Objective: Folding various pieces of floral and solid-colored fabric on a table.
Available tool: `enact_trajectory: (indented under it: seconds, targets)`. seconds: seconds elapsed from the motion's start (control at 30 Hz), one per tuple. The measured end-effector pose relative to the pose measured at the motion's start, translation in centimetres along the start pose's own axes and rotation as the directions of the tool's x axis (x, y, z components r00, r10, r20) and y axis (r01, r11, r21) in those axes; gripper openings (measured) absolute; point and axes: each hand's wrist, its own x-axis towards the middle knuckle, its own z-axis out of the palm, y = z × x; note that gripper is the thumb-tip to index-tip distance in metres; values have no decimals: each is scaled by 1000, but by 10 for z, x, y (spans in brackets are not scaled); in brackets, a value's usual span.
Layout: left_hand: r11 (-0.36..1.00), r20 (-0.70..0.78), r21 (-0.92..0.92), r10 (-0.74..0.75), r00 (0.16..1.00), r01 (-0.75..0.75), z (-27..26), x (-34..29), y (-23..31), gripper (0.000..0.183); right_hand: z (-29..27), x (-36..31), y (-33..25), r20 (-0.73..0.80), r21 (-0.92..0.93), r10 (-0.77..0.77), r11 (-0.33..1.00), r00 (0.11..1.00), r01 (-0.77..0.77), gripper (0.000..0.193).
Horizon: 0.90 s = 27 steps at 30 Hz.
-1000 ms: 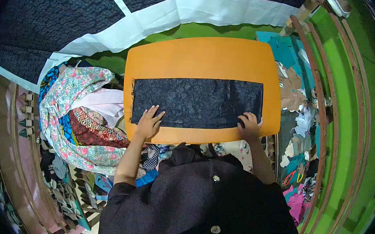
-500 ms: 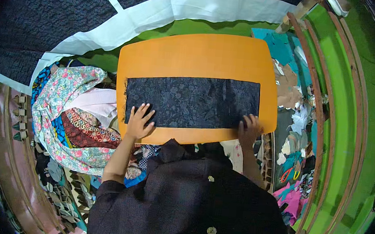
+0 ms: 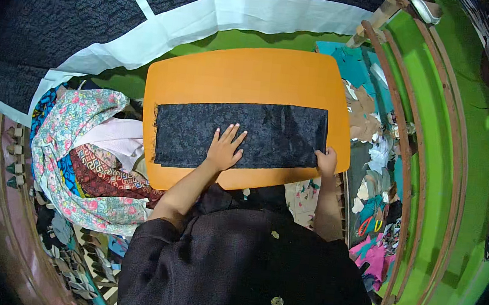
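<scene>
A long rectangle of black patterned cloth (image 3: 184,132) lies flat across an orange tabletop (image 3: 243,76), its left end frayed. My left hand (image 3: 225,149) rests on the cloth left of its middle, close to the near edge, palm down with the fingers spread. At the cloth's right end, by the near corner, my right hand (image 3: 326,161) is closed, thumb and curled fingers pinching the edge. The cloth looks smooth over most of its length, with faint creases toward the right.
Left of the tabletop is a heap of floral and patterned fabrics (image 3: 93,108). Fabric and paper scraps (image 3: 382,154) lie at the right, with orange-handled scissors (image 3: 365,225) among them, beside wooden rails (image 3: 405,144). Dark cloth with a white border (image 3: 240,14) hangs beyond.
My left hand has slid right from the cloth's left end toward its middle. My right hand has gone from lying spread on the right end to pinching the edge.
</scene>
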Motion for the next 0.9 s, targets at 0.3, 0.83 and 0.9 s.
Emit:
enact_trajectory:
  seconds: [0.3, 0.83, 0.9]
  targets:
    - [979, 76, -201, -17, 997, 32, 0, 8, 11, 51, -40, 2, -96, -25, 171, -63, 983, 998, 66, 21]
    - [403, 251, -747, -567, 785, 529, -18, 13, 0, 74, 50, -111, -183, 637, 309, -509, 857, 579, 413, 44]
    - [468, 210, -682, -611, 763, 562, -10, 11, 0, 71, 41, -103, -179, 595, 256, -436, 899, 676, 354, 36]
